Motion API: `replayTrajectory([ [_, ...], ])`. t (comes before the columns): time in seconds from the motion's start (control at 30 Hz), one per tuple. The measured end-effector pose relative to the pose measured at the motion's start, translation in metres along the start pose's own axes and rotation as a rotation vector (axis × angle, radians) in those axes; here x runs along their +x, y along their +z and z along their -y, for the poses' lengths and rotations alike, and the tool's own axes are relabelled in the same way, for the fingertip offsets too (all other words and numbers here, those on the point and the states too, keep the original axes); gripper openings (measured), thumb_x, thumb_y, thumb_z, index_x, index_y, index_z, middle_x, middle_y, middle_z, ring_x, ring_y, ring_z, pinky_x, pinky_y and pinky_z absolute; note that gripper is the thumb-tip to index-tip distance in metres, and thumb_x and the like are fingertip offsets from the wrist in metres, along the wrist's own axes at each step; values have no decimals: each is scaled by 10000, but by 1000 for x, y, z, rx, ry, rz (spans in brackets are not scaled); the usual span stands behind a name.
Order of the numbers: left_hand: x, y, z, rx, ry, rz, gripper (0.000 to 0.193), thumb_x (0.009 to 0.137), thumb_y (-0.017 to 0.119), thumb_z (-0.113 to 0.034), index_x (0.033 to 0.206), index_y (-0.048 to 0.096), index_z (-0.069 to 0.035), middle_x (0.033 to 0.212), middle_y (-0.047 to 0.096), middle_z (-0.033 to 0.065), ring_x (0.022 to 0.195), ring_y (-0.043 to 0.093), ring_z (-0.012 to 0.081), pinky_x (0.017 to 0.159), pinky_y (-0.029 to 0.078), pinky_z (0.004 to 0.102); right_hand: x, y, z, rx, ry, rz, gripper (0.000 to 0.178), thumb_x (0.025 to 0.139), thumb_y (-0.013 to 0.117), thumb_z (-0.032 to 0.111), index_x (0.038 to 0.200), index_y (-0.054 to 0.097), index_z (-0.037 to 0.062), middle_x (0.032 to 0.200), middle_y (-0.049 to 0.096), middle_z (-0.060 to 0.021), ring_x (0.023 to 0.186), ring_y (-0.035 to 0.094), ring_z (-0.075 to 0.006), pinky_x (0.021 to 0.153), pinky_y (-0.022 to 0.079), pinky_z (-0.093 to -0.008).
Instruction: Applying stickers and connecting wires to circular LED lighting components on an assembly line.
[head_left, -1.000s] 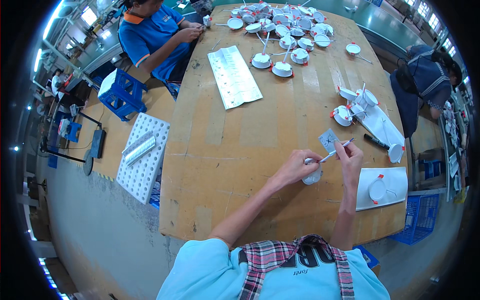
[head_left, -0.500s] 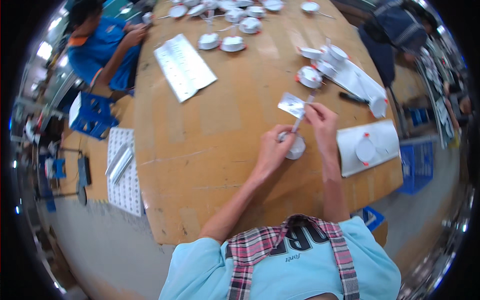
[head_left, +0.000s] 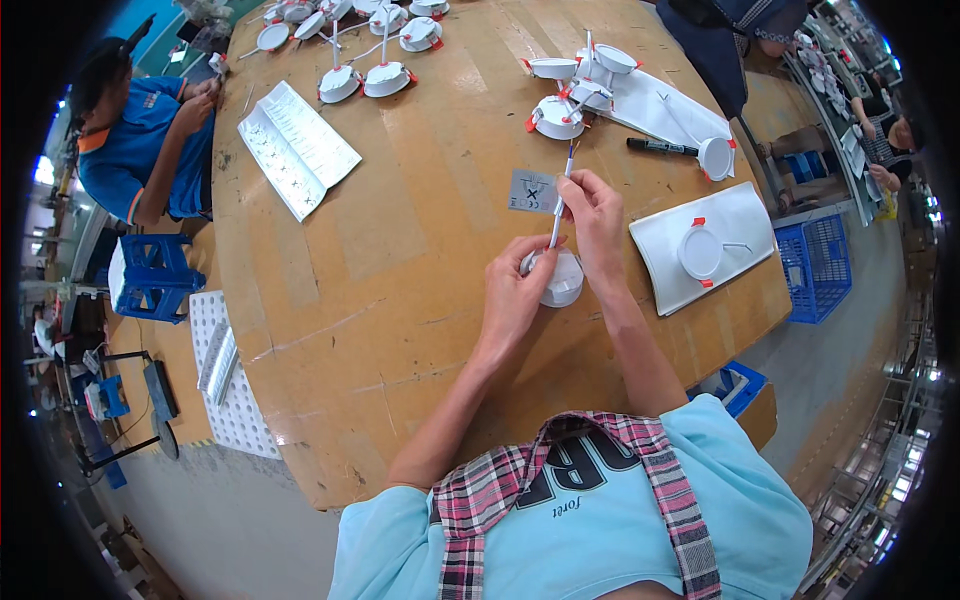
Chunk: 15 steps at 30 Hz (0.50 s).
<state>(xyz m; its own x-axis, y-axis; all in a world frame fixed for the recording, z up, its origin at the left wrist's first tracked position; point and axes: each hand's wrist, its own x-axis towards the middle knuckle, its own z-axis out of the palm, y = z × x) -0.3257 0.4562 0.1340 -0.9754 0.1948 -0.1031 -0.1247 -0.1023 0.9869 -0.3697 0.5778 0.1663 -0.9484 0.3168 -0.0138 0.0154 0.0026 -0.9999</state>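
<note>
Across the brown table [head_left: 350, 330] I see a person bent over a round white lamp [head_left: 566, 286], which sits on the tabletop near the edge closest to the body. The left hand [head_left: 510, 298] is clamped on its side, thumb and fingers gathered where the white cable [head_left: 555, 229] rises from it. The right hand [head_left: 594, 212] pinches that cable higher up, and a small silver label [head_left: 532, 191] with dark print sticks out to the left, touching the cable just beside the fingertips. The two hands are near each other but apart.

Beyond the cable's bare end stands a lamp with red clips [head_left: 558, 118], part of a small cluster. A black marker [head_left: 660, 147] lies to the right of it, and nearer the person a folded white sheet [head_left: 656, 272] bears another lamp, face up [head_left: 699, 251]. Over to the left lies a creased silver sheet [head_left: 298, 150]; past it, at the table's left side, a co-worker in a blue shirt [head_left: 150, 135] sits with both hands raised together
</note>
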Motion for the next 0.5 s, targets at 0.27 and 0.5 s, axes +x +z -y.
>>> replayTrajectory([
  [0.27,6,-9,0,-179,-89,61,269,896,544,-138,1022,675,60,864,680,85,778,614,103,710,491,253,3,-1,-7,-122,-66,73,186,847,622,128,884,644,-53,735,629,-38,680,556,-78,617,458,-252],
  [0.5,7,-11,8,-131,-81,78,262,894,571,-159,1017,681,45,943,672,102,850,629,142,747,491,276,2,0,-9,-74,-3,35,160,867,604,110,884,623,-48,763,628,-39,685,558,-69,609,455,-228],
])
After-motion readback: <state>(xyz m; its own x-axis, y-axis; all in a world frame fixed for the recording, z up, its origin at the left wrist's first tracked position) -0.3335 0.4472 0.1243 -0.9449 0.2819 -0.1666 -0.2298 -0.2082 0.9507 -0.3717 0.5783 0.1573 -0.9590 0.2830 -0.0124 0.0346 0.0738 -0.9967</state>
